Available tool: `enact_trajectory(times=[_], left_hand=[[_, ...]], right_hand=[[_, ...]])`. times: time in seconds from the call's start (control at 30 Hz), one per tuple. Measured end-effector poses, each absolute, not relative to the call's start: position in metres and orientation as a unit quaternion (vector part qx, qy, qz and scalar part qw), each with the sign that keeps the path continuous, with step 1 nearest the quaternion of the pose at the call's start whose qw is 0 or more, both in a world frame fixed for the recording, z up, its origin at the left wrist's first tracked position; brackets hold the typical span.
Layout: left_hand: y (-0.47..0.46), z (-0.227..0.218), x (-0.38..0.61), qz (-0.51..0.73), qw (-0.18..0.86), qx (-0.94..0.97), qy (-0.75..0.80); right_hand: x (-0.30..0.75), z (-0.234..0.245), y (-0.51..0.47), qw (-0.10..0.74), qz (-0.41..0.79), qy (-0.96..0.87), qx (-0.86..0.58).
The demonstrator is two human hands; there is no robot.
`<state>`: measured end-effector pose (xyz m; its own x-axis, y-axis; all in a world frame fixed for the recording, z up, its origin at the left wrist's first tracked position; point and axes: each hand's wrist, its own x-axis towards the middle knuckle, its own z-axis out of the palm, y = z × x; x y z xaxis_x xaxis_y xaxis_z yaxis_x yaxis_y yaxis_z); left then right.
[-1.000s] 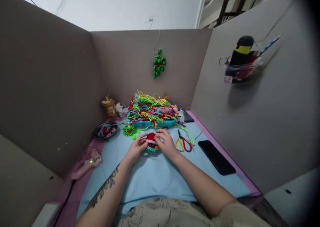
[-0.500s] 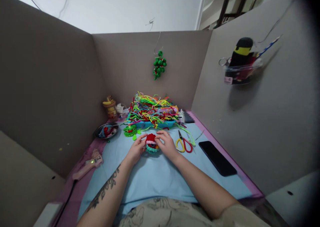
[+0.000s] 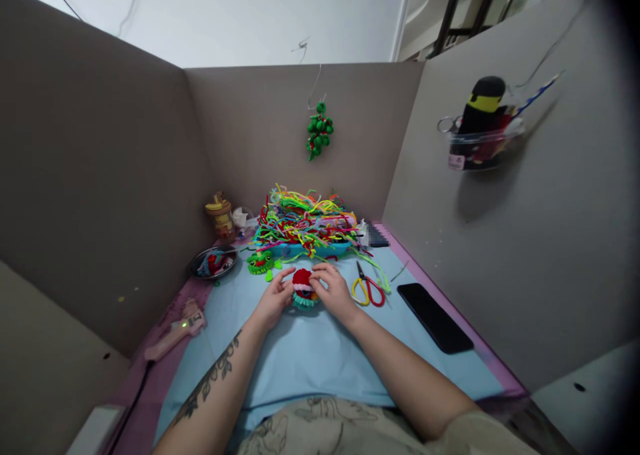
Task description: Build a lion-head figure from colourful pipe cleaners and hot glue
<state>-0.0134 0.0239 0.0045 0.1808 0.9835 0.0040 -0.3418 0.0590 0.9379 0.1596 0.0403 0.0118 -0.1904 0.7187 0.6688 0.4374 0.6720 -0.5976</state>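
Note:
Both hands meet over a small fuzzy figure made of red, white and teal pipe cleaners, resting on the light blue mat. My left hand grips its left side with thumb and fingers. My right hand pinches its top right with curled fingers. A blue tray piled with several coloured pipe cleaners sits just behind. A green pipe-cleaner figure lies to the left of the hands.
Yellow-and-red scissors and a black phone lie to the right. A metal dish, a small jar and a pink glue gun are at the left. Grey partitions enclose the desk; a green ornament hangs at the back.
The hands have shifted only slightly on the red figure; the fingers of my right hand have moved a little over its top. Nothing else has moved.

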Motion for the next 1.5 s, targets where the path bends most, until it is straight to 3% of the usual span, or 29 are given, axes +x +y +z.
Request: enact_trajectory(times=[1.5], left_hand=[[0.0259, 0.0018, -0.0137, 0.529, 0.632, 0.439, 0.357]], right_hand=[[0.1572, 0.0129, 0.0389, 0.512, 0.165, -0.762, -0.361]])
